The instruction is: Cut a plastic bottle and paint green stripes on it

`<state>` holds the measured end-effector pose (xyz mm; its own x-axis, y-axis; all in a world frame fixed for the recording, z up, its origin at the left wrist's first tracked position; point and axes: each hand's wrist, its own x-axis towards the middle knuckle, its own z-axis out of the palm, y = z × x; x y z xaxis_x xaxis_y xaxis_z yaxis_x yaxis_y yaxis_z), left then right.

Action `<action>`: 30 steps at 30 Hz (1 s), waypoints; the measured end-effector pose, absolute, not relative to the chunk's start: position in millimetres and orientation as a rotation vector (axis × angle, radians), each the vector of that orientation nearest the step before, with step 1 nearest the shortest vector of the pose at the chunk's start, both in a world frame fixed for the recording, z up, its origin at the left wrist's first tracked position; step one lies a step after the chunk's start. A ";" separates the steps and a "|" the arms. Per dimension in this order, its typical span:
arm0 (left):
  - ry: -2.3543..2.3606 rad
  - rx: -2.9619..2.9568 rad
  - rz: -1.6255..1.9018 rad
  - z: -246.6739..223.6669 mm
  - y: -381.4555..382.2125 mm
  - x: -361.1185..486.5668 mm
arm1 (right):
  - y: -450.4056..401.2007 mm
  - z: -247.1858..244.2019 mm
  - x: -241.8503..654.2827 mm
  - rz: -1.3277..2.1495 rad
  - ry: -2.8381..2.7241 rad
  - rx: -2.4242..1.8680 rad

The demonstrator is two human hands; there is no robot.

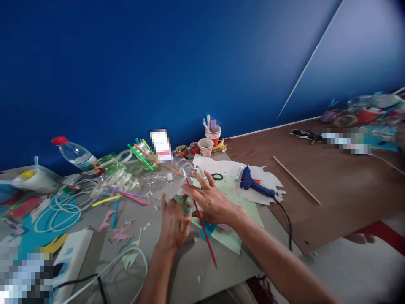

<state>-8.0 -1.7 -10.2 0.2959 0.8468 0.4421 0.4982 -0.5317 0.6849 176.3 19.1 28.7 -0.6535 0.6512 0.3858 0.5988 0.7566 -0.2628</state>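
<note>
My left hand [175,223] is closed, fingers curled round a small translucent green plastic piece [181,203], mostly hidden by the hand. Just to its right, my right hand [213,198] has its thumb and index finger around a thin red stick [204,230], straw-like, while the other fingers stretch out. The stick slants from the fingertips down toward the table's front edge. Beneath the right hand lie a pale green paper sheet [249,219] and a blue scrap [207,230]. Black-handled scissors [217,176], partly hidden, rest just beyond the fingers.
A blue glue gun [255,183] lies on torn white paper [272,175], its cord running off the front. Paper cups [206,147] stand by the wall. Plastic bottles [76,154], straws and white cable [57,211] crowd the left. A wooden stick [296,180] lies right. Another person's hand [359,238] shows.
</note>
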 end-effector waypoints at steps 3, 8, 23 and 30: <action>1.209 2.213 1.112 -7.4 -3.0 -6.7 | 19.5 27.6 175.0 0.149 -2.504 -0.957; 1.209 2.208 1.102 -6.5 -4.0 -6.0 | 18.5 26.7 173.7 0.119 -2.492 -0.949; 1.204 2.318 1.012 -8.9 -4.3 -4.3 | 18.8 24.3 170.1 0.128 -2.468 -0.876; 1.179 2.256 1.012 -7.3 -5.6 -4.1 | 20.0 22.3 169.7 0.124 -2.461 -0.875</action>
<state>-4.1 -5.6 -7.3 0.3822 0.8251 0.4161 0.5360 -0.5648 0.6275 169.7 20.0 22.3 -0.6556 0.6112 0.4435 0.5633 0.7870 -0.2518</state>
